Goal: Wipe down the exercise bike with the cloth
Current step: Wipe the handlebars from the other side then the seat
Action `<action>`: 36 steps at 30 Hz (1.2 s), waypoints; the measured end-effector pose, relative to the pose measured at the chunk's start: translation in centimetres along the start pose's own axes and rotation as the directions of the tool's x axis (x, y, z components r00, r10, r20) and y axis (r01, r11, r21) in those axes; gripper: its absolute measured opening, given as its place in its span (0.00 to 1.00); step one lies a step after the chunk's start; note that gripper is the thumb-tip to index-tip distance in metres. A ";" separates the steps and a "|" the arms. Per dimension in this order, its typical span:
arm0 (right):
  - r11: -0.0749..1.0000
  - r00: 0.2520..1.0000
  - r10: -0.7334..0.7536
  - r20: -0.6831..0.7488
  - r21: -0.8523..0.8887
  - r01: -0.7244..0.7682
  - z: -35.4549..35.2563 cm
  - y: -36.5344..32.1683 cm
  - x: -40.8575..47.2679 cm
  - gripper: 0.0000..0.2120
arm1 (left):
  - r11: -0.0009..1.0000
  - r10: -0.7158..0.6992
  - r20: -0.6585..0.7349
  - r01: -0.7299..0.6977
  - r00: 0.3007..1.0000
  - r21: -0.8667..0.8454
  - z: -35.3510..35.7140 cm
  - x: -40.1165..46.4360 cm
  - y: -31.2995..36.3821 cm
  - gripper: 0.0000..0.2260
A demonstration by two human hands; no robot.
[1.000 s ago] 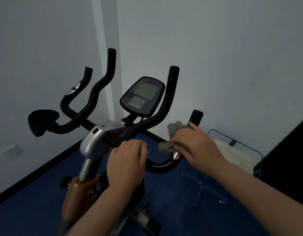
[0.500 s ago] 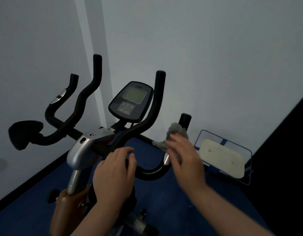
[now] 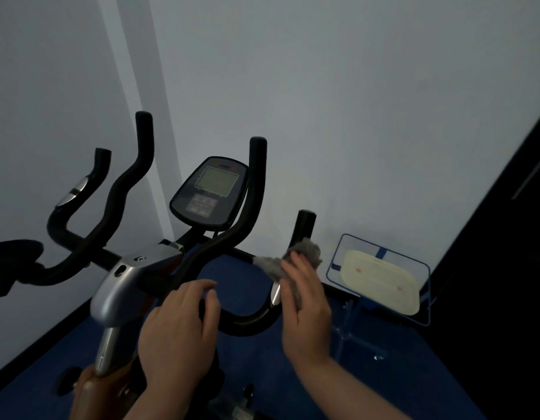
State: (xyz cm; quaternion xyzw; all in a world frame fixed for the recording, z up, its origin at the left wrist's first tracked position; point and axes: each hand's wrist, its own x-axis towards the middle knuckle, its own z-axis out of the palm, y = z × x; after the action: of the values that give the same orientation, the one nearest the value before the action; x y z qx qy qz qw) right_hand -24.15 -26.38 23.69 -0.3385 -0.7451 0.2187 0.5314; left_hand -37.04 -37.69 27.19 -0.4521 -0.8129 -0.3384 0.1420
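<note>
The exercise bike (image 3: 135, 277) stands in front of me with black curved handlebars and a console (image 3: 209, 192) in the middle. My right hand (image 3: 305, 310) presses a grey cloth (image 3: 302, 256) against the right handlebar (image 3: 303, 228), fingers fairly straight along the bar's bend. Part of the cloth bunches above my fingertips and drapes over the crossbar. My left hand (image 3: 180, 331) rests on the handlebar near the silver stem cover, its fingers curled over the black bar.
A clear acrylic stand with blue edges (image 3: 380, 277) holding a cream pad stands on the blue floor (image 3: 399, 374) at the right. White walls meet in a corner behind the bike. A dark panel (image 3: 499, 268) runs along the far right.
My right hand has slid down the right handlebar's bend with the cloth, turning more edge-on. My left hand has stayed on the bar. The view has shifted so the bike sits further left.
</note>
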 end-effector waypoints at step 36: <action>0.933 0.951 -0.214 0.221 -0.243 0.266 -0.7 0.7 6.8 0.19 | 0.999 0.018 -0.048 -0.016 0.999 0.042 0.5 0.1 -0.3 0.13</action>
State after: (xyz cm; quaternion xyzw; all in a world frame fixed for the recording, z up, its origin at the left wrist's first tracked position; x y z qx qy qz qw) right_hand -24.71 -20.93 27.81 -0.2910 -0.8514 0.0798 0.4291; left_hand -37.34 -37.44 26.76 -0.4478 -0.8121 -0.3312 0.1741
